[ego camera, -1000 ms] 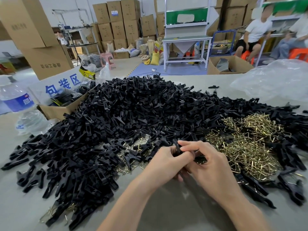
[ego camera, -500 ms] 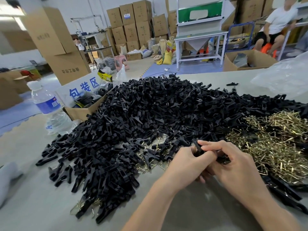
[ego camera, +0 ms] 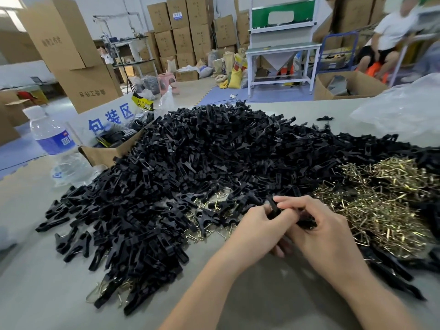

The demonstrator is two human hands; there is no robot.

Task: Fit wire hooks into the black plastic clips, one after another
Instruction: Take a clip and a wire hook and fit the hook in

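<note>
Clip (ego camera: 273,209) of black plastic is gripped by both hands: the left hand (ego camera: 254,232) curls round its lower end, the right hand (ego camera: 326,232) pinches its top; whether wire sits in it is hard to tell. Behind it spreads the heap of black clips (ego camera: 190,163), with brass wire hooks (ego camera: 381,210) piled to the right, all on a grey table (ego camera: 35,294). Cardboard boxes (ego camera: 181,27) and a white workbench (ego camera: 281,50) fill the room. A sign (ego camera: 110,119) reads 包装区 in blue; the water bottle (ego camera: 54,139) has a blue label, unreadable.
</note>
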